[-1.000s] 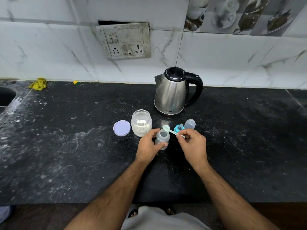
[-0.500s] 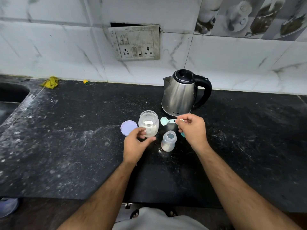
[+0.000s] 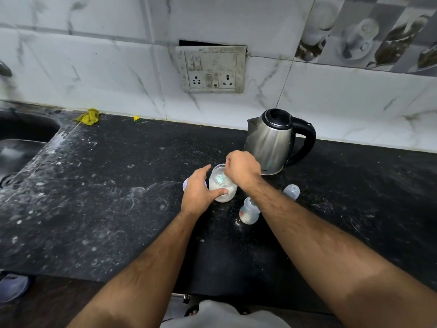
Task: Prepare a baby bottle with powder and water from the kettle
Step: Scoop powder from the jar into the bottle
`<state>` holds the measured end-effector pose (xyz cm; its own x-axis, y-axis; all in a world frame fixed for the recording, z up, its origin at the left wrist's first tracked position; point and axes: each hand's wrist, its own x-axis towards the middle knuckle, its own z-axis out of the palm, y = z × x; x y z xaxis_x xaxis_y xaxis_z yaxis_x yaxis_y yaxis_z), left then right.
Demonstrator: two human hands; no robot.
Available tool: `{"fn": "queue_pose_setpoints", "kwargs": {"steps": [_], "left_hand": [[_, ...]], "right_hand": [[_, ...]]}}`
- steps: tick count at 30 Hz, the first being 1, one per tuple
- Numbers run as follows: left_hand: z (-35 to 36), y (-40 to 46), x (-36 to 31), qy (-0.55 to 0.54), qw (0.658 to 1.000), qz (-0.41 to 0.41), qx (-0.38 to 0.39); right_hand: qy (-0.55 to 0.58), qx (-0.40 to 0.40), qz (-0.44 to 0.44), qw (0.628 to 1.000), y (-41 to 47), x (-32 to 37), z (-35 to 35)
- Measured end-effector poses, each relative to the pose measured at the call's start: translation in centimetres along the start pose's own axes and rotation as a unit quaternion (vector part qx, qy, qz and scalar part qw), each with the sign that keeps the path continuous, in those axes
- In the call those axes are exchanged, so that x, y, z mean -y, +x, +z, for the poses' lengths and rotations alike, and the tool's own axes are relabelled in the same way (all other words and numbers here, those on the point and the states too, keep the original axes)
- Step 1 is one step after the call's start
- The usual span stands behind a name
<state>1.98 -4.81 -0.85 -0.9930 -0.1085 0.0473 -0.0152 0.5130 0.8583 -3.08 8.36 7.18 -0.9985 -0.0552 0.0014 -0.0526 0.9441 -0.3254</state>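
Standing on a black stone counter (image 3: 106, 209), just in front of the steel kettle (image 3: 272, 140): an open glass powder jar (image 3: 223, 185), white powder filling its lower part. Wrapped around the jar from its left: the left hand (image 3: 201, 190), thumb across the near wall, fingers reaching round the far side. Poised over the jar's mouth: the right hand (image 3: 241, 171), fingers curled downward and pinching the handle of a pale green scoop (image 3: 222, 179), the bowl of it down inside the jar. Exact pinch hidden behind the knuckles.

Near the jar, toward its right and closer to the counter's front edge: the baby bottle (image 3: 249, 211), upright, uncapped, a little white powder at its bottom, partly crossed by the right forearm. Farther right of the jar, just past the forearm: the clear bottle cap (image 3: 292, 191), lying on the counter, apart from the bottle. Tucked against the jar's left side, mostly covered by the left hand: a pale purple lid (image 3: 185, 184), flat on the counter.

Behind the jar, on the marble-tiled wall: a grimy socket panel (image 3: 211, 69). Far left of the jar, along the wall: a crumpled yellow cloth (image 3: 88, 117), and beyond it the dark sink (image 3: 21, 136). White dust scattered over the counter around the jar.
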Motion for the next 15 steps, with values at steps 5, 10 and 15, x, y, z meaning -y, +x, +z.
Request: {"fn": "queue_pose_setpoints", "kwargs": {"steps": [5,10,15], "left_hand": [[0.3,0.5,0.0,0.002,1.0,0.012,0.015],[0.7,0.7,0.5,-0.008,0.999,0.026,0.026],[0.9,0.4,0.6,-0.025,0.999,0.005,0.027]], "right_hand": [[-0.074,0.022,0.009,0.997,0.6,1.3,1.2],[-0.079,0.045,0.024,0.996,0.7,1.8,2.0],[-0.079,0.061,0.023,0.995,0.6,1.5,2.5]]}}
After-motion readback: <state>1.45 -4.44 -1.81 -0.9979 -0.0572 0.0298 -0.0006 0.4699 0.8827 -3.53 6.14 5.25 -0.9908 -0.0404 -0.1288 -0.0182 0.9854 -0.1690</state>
